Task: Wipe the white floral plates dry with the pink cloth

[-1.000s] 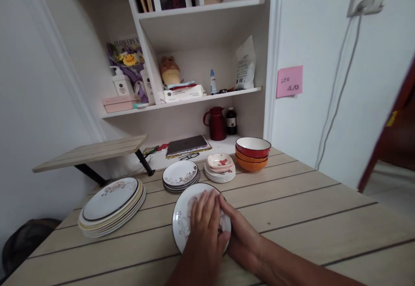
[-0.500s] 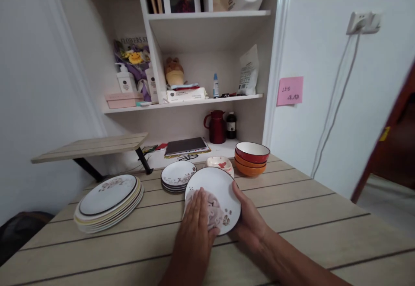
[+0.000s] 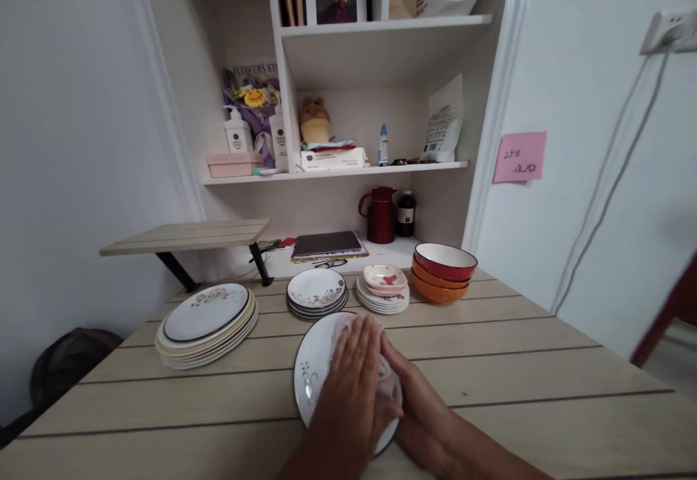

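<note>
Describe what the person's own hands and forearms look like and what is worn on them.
Both are bare. The left hand shows no glove, ring or watch, and its forearm runs out of the bottom edge with no sleeve in view. The right hand is likewise ungloved, its forearm uncovered to the frame edge. No wristband, bracelet or marking shows on either arm.

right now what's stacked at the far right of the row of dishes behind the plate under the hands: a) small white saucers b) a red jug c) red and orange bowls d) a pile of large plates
c: the stack of red and orange bowls ends the row on the right, beyond the small dishes; the large plates sit at the far left.
</note>
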The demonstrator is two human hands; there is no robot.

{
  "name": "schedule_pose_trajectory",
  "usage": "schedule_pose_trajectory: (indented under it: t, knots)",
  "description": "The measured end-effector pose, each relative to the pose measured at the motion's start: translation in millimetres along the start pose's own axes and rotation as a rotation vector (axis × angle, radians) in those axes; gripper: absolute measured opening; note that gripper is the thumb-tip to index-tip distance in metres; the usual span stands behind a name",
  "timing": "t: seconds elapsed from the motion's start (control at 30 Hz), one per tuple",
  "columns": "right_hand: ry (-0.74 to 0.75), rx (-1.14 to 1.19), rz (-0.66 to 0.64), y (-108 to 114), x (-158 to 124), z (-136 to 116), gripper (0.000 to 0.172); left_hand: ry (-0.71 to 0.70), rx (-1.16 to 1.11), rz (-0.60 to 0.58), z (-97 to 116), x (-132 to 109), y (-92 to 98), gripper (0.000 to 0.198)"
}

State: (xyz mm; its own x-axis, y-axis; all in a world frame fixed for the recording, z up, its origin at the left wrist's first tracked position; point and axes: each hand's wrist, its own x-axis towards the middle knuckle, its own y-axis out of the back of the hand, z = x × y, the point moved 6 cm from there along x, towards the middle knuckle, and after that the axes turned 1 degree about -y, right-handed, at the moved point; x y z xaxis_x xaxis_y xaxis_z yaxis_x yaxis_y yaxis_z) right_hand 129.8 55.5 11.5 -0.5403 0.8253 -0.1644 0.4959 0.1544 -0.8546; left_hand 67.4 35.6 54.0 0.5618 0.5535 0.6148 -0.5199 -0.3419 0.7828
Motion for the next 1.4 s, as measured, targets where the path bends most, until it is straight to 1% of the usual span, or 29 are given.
schedule_pose_trajectory:
  t: [0.1,0.17,0.2,0.27,0.3,0.37,0.47,0.53,0.63,0.77,0.83,0.87,0.93,0.97,1.0,1.03,1.07,1.13,1.2,1.27,1.3,1.33,1.37,1.4]
  knots:
    - [-0.016,0.08,0.064,8,1,-13,0.055,-0.069,-0.016,-0.125,13,4,-4.6,0.077]
    - [-0.035,0.131,0.096,14,1,-25,0.062,-0.104,-0.008,-0.166,13,5,-9.3,0.073]
    - [-0.022,0.149,0.11,16,1,-31,0.065,-0.109,0.002,-0.167,9,5,-11.1,0.071]
    - [0.053,0.172,0.134,19,0,-45,0.067,-0.09,0.042,-0.141,-4,4,-12.4,0.066]
    - [0.093,0.176,0.14,20,0,-49,0.067,-0.056,0.078,-0.114,-14,3,-11.5,0.063]
    - [0.138,0.172,0.144,19,-2,-50,0.067,0.021,0.159,-0.049,-33,0,-6.6,0.053]
    - [0.09,0.134,0.122,13,-3,-35,0.066,0.136,0.248,0.045,-52,-7,5.0,0.044]
    - [0.036,0.103,0.098,8,-3,-21,0.065,0.185,0.27,0.058,-56,-10,10.6,0.044]
    - [0.003,0.074,0.096,5,-3,-10,0.062,0.17,0.241,0.018,-53,-11,13.9,0.048]
    - [0.007,0.065,0.117,6,-2,-11,0.06,0.089,0.091,-0.087,-41,-9,9.9,0.055]
    - [0.002,0.065,0.121,6,-2,-12,0.06,0.077,0.004,-0.137,-34,-8,6.1,0.055]
    - [-0.001,0.066,0.118,6,-2,-12,0.059,0.075,-0.034,-0.141,-30,-7,5.3,0.055]
    - [0.006,0.075,0.104,5,-3,-12,0.056,0.064,-0.097,-0.103,-23,-5,7.3,0.056]
    - [0.01,0.087,0.093,4,-2,-12,0.054,0.057,-0.122,-0.054,-20,-4,10.6,0.057]
    - [0.009,0.105,0.08,3,-2,-12,0.053,0.061,-0.144,0.023,-20,-3,16.2,0.058]
    - [0.005,0.125,0.067,2,-2,-12,0.053,0.09,-0.164,0.121,-22,-3,23.1,0.057]
    - [-0.003,0.145,0.057,2,-2,-13,0.054,0.153,-0.185,0.231,-27,-3,30.4,0.055]
    - [-0.018,0.175,0.056,3,-1,-15,0.058,0.363,-0.25,0.447,-45,-9,41.8,0.051]
    - [-0.008,0.181,0.071,5,0,-18,0.059,0.623,-0.378,0.586,-68,-17,42.6,0.055]
    - [0.009,0.17,0.074,6,1,-21,0.06,0.864,-0.617,0.642,-86,-25,32.7,0.066]
    - [0.017,0.165,0.067,6,1,-22,0.06,0.977,-0.761,0.663,-92,-29,26.1,0.069]
    - [0.021,0.162,0.059,6,0,-23,0.06,1.061,-0.931,0.669,-93,-31,19.1,0.07]
    - [0.022,0.161,0.057,5,0,-22,0.06,1.109,-1.122,0.64,-90,-31,11.7,0.07]
    - [0.019,0.16,0.057,5,0,-22,0.061,1.125,-1.325,0.577,-83,-28,4.7,0.067]
